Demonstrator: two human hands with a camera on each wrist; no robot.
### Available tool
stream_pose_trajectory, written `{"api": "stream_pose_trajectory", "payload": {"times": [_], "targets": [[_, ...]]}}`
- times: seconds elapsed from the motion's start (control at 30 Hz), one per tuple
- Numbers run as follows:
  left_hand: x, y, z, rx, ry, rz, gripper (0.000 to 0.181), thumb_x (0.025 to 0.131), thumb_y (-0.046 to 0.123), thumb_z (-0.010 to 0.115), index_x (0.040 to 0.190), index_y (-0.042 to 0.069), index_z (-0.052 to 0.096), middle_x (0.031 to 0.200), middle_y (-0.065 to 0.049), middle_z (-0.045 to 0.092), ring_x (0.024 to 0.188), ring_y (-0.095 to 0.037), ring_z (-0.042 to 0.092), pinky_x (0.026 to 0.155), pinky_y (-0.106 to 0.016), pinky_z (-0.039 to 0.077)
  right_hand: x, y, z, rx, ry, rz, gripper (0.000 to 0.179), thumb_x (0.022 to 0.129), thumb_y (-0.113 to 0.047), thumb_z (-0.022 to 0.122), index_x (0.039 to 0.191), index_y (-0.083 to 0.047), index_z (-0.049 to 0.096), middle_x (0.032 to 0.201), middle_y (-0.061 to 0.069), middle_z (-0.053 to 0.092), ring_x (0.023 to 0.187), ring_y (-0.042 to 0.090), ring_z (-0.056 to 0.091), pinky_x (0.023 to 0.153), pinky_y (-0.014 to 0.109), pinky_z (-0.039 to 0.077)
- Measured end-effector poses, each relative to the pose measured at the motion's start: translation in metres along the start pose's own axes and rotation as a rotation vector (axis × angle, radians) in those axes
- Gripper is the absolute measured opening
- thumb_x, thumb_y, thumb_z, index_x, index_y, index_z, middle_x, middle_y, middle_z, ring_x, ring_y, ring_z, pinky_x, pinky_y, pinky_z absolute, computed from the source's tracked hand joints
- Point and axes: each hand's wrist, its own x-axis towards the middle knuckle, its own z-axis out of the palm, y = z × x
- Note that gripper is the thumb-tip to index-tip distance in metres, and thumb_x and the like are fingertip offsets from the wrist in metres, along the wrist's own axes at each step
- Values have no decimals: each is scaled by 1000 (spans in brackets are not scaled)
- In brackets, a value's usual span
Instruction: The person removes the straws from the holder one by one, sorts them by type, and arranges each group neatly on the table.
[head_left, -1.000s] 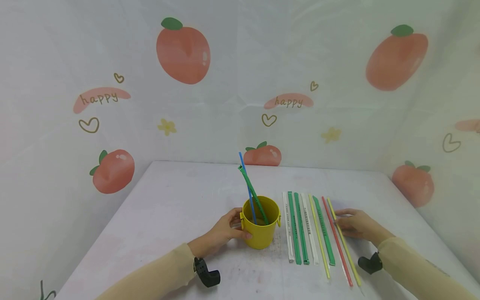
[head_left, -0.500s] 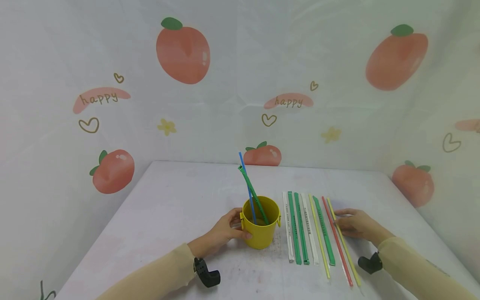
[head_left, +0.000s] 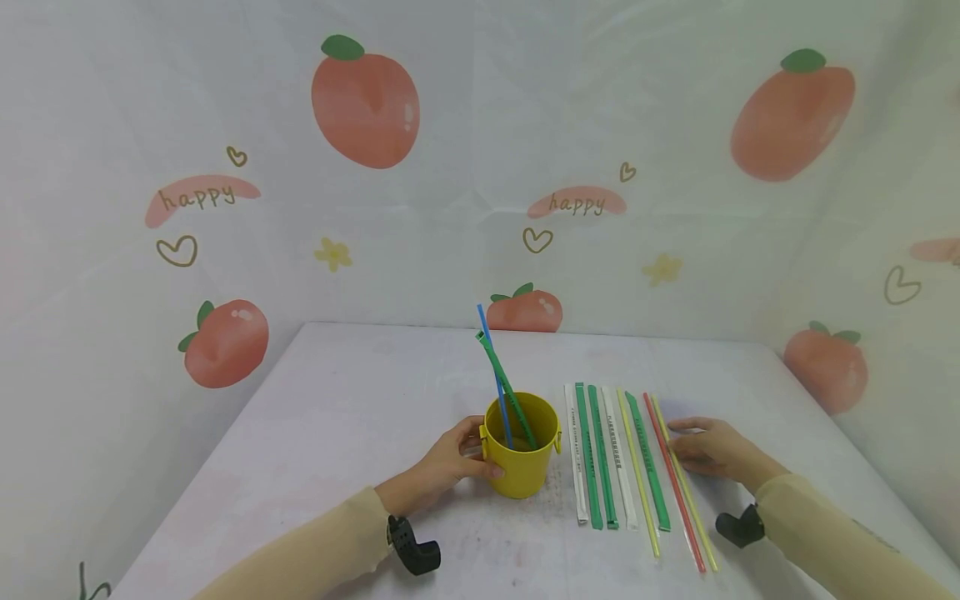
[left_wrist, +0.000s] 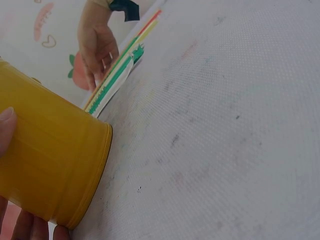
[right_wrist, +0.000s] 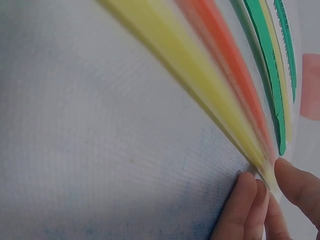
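Observation:
In the head view, my left hand (head_left: 448, 458) grips a small yellow bucket (head_left: 522, 475) by its left side, thumb across the front. A blue straw (head_left: 483, 318) and a green paper-wrapped straw (head_left: 492, 355) lean out of its top. My right hand (head_left: 716, 450) rests on the table at the far right of a row of straws. Its thumb and fingertips pinch the rightmost yellow straw (right_wrist: 200, 87) near its far end, as the right wrist view shows. Just left of that lies a red straw (head_left: 681, 498), close alongside.
Further left in the row lie a green wrapped straw (head_left: 652, 475), another yellow straw (head_left: 639, 475), and several white and green wrapped ones, such as the leftmost white straw (head_left: 576, 458). A printed cloth (head_left: 450, 233) hangs behind the white table (head_left: 360, 375).
The rightmost yellow straw has shifted slightly left, its near end closer to the red straw. Both hands and the bucket stay where they were.

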Motion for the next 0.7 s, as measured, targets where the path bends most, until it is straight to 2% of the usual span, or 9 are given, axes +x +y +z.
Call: {"api": "stream_pose_trajectory", "payload": {"times": [0.27,0.7], "targets": [[-1,1,0,-4,1,-10,67,75,15,77,133,12,43,127,-5,52,124,-28,42,104,-51,32,-1,0,0,-14,-7,-8,69,82,-17,70,136,7,34,103,16,62,83,17,58,74,30,54],[-1,1,0,-15,-6,-4,67,75,15,77,133,12,42,128,-6,51,123,-28,44,104,-51,31,-3,0,-1,2,-6,-14,69,82,-19,69,136,7,34,106,19,59,84,18,57,73,30,54]]}}
